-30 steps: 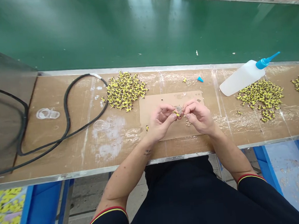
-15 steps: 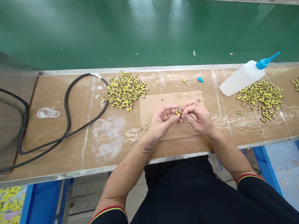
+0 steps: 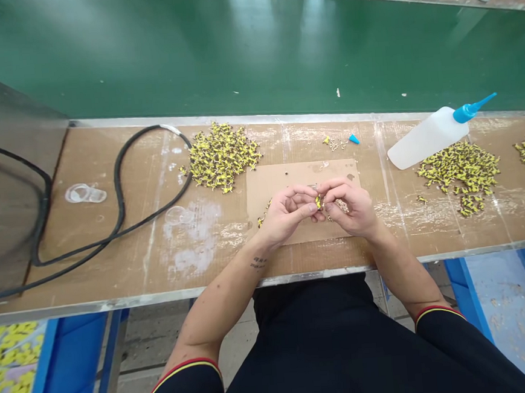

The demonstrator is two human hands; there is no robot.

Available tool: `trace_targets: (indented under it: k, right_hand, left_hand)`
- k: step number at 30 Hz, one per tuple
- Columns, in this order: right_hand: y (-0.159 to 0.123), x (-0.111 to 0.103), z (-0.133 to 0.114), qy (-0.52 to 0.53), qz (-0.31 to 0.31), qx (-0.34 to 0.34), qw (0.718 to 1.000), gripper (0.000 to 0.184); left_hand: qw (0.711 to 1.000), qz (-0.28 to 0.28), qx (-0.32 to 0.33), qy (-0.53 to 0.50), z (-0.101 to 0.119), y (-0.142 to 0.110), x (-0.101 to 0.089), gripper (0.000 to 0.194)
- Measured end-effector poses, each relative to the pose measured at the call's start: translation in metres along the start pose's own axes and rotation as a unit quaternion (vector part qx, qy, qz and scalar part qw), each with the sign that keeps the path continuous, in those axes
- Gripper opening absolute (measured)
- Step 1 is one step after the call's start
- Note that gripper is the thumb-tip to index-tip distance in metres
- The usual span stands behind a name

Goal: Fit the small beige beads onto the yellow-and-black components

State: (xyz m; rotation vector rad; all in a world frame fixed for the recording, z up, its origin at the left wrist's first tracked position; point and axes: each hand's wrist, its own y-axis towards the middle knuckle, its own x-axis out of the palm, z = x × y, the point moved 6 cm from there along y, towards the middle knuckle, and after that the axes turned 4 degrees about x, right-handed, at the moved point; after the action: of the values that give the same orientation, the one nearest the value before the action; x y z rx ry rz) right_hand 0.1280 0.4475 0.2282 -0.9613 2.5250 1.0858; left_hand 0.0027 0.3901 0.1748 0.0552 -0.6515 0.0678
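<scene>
The left hand (image 3: 286,214) pinches a small yellow figure piece (image 3: 318,203) between thumb and fingers, above the cardboard sheet (image 3: 258,182). The right hand (image 3: 353,206) is curled, its fingertips just beside the figure piece; whether it grips a part cannot be determined.

Change from one second earlier: the clear disc-like part then displayed broadside at the fingertips now presents only a thin edge. The figure piece has turned and sits slightly further right over the sheet. More of the pale small parts (image 3: 342,205) is exposed beside the right hand, on the sheet.

Containers, located from the sheet:
- Right: a translucent squeeze bottle (image 3: 427,139) with a blue nozzle, tilted, its base toward the sheet. Fill level is not discernible. It lies against a pile of yellow-and-dark parts (image 3: 460,172).
- Lower left, below bench level: a blue bin (image 3: 69,363) containing yellow parts (image 3: 15,346) on pale and pink layers.
- Lower right, below bench level: a second blue bin (image 3: 467,292) with a pale base bearing scattered brownish bits.
</scene>
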Motion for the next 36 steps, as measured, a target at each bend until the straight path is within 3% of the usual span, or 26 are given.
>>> trace_targets:
  k: [27, 36]
  right_hand:
    - [0.0033, -0.0001, -0.0067, -0.021, -0.034, -0.056, 0.998, 0.016]
    - [0.0019, 0.0025, -0.0098, -0.033, -0.01, -0.063, 0.997, 0.015]
  left_hand:
    - [0.999, -0.009, -0.036, 0.016, 0.0022, -0.0022, -0.0007, 0.041]
    - [0.999, -0.008, -0.039, 0.009, 0.0026, -0.0022, 0.0, 0.05]
